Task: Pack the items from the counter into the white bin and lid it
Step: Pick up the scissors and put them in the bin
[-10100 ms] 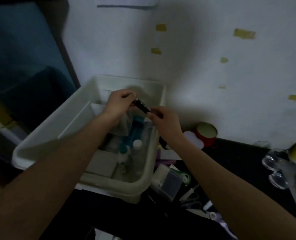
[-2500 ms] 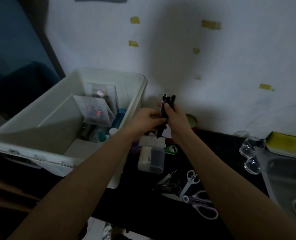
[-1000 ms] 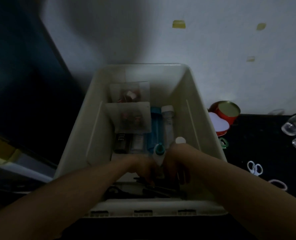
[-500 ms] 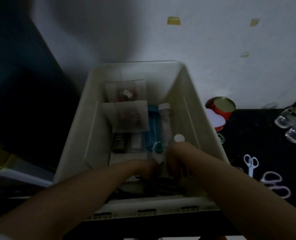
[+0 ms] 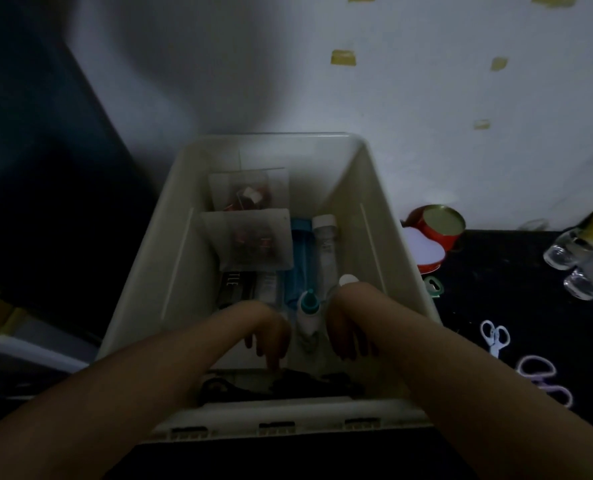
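The white bin (image 5: 184,258) stands open in the middle of the view. Inside lie two clear packets (image 5: 253,242), a blue tube (image 5: 300,261), a clear tube with a white cap (image 5: 326,244), a black box (image 5: 236,289) and a small teal-capped bottle (image 5: 308,315). Both my hands hang inside the bin's near end. My left hand (image 5: 267,337) points its fingers down onto dark pens (image 5: 298,382) on the bin floor. To the right of the bottle, my right hand (image 5: 347,339) has its fingers loosely curled and holds nothing. No lid is in view.
On the black counter to the right of the bin are a red round tin (image 5: 439,225), a white heart-shaped lid (image 5: 423,251), a small green item (image 5: 433,287), white scissors (image 5: 494,337), purple scissors (image 5: 544,379) and glassware (image 5: 572,268). The wall runs right behind the bin.
The pens I held together above the counter now lie in the bin's near end. In the last half second my hands have drawn apart from each other.
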`<state>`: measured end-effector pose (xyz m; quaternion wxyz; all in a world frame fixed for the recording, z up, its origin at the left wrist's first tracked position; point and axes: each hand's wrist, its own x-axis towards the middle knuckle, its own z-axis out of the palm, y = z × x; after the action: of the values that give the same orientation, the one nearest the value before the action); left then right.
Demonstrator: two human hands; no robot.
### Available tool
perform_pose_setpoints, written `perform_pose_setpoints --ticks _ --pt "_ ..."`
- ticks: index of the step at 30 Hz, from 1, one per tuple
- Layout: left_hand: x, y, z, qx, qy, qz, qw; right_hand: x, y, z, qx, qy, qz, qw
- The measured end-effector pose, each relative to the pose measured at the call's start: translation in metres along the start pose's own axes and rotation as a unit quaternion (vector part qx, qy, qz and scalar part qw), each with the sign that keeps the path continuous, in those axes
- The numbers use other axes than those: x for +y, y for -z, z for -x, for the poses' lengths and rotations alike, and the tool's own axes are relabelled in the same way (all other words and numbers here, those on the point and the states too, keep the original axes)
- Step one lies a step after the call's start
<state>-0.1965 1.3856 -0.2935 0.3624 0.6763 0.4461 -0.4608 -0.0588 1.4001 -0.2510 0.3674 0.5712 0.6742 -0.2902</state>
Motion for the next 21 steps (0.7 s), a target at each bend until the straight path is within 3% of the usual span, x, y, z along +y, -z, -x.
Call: perform_pose_setpoints --ticks 4,10,13,16,21 --pt "-0.009 0.014 0.019 0.054 -0.007 0.068 0.996 0.006 0.022 0.009 -0.204 -0.011 -0.019 0.979" --pt "-0.002 0.036 0.059 0.208 -0.011 0.172 0.963 0.021 0.045 0.032 -0.194 0.071 -0.123 0.971" --pt "0.005 0.047 0.074 0.318 0.041 0.148 0.935 0.032 0.057 0.051 -0.127 0.14 -0.172 0.967" --pt "0.019 0.06 0.083 0.449 0.103 0.145 0.876 0.045 0.064 0.059 0.095 0.222 -0.2 0.95" --pt "0.077 0.084 0.095 0.627 0.015 0.292 0.723 0.085 0.071 0.065 0.33 0.24 -0.364 0.837"
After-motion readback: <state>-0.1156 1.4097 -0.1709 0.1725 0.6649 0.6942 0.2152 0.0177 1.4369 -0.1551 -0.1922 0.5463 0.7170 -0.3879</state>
